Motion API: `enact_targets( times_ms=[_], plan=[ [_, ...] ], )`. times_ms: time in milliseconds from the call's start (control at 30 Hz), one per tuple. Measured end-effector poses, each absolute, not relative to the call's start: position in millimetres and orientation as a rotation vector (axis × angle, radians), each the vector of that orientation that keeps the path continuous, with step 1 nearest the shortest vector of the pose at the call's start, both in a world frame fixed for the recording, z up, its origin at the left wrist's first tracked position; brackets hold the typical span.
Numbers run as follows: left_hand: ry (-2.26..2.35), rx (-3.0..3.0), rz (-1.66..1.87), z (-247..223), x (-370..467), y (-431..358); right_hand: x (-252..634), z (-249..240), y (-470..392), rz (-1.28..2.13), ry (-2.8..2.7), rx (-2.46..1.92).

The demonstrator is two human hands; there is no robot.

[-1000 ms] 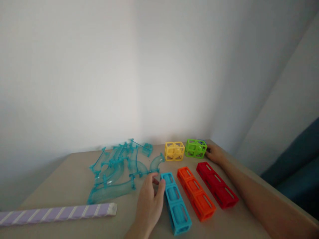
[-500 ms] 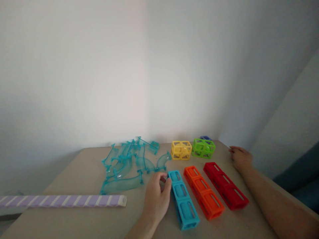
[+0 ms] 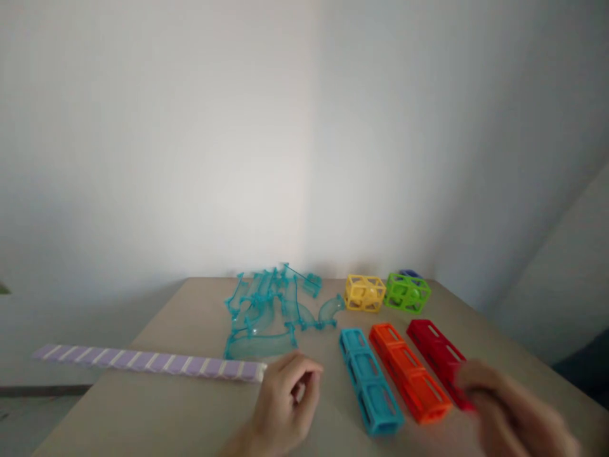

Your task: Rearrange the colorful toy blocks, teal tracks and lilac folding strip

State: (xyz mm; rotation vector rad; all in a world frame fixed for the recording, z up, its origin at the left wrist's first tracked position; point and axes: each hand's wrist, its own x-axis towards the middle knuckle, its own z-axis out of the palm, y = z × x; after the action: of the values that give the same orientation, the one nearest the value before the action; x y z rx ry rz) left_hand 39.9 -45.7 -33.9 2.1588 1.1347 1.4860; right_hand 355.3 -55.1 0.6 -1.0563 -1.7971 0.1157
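Red bar (image 3: 436, 349): lower right of frame, long axis slanting down-right toward the blurred right hand (image 3: 516, 416), the nearer one; finger closure and contact cannot be determined. Left hand (image 3: 285, 403): fingers curled together, left of blue bar (image 3: 370, 379).

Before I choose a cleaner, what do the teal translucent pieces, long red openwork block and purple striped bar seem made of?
Teal translucent pieces: likely glossy plastic; tabletop shows through, with highlights. Long red openwork block: probably smooth plastic; uniform colour, regular openings. Purple striped bar: unclear; matte, slanted bands suggest fabric or paper.
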Motion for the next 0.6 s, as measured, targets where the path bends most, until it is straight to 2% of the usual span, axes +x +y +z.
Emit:
enact_targets(
  times_ms=[100,200,367,500,600],
  plan=[
    [1.209,2.168,1.842,-25,19,-36,241,-17,-69,0.073,-2.245,-0.730],
    [1.428,2.104,2.014,-25,-3,-22,160,-41,-61,-0.156,-2.318,-0.592],
    [1.676,1.996,2.038,-36,-26,-4,138,-44,-42,-0.563,-2.277,-1.137],
    [1.719,2.029,1.955,-39,-22,1,168,-20,-27,-0.679,-2.166,-1.668],
    [1.722,2.125,1.812,-36,-17,0,181,-15,-18,-0.660,-2.175,-1.813]
  ],
)
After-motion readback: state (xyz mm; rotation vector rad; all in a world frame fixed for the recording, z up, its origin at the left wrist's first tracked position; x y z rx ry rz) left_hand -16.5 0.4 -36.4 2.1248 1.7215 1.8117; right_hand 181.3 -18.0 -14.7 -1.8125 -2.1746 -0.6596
